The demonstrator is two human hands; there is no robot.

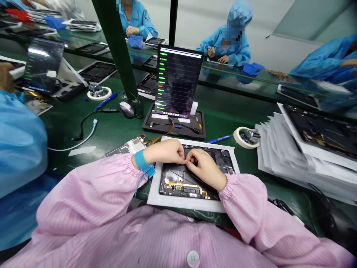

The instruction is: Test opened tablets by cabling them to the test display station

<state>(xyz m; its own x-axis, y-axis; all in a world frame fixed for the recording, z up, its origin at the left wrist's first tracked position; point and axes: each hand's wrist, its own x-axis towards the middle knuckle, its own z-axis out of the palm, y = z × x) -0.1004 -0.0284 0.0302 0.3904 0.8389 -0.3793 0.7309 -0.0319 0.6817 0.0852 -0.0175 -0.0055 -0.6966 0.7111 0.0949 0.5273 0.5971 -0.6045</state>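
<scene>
- Pink sleeves cover both arms of the person, and both hands meet over an open tablet (195,175).
- The left hand (166,150) has its fingers curled together, pinching something too small to tell.
- The right hand (205,166) pinches too, fingertip to fingertip with the left one.
- The tablet lies face down on a white sheet (156,193), on the green table (117,126), right in front of the person.
- A blue wrist strap (142,163) sits on the left wrist.
- A standing screen (178,82) glows behind the hands.
- A tape roll (245,137) and a blue pen (219,139) lie to the right.
- A stack of tablets on white sheets (306,156) is farther right.
- Other people in blue coats work nearby.
</scene>
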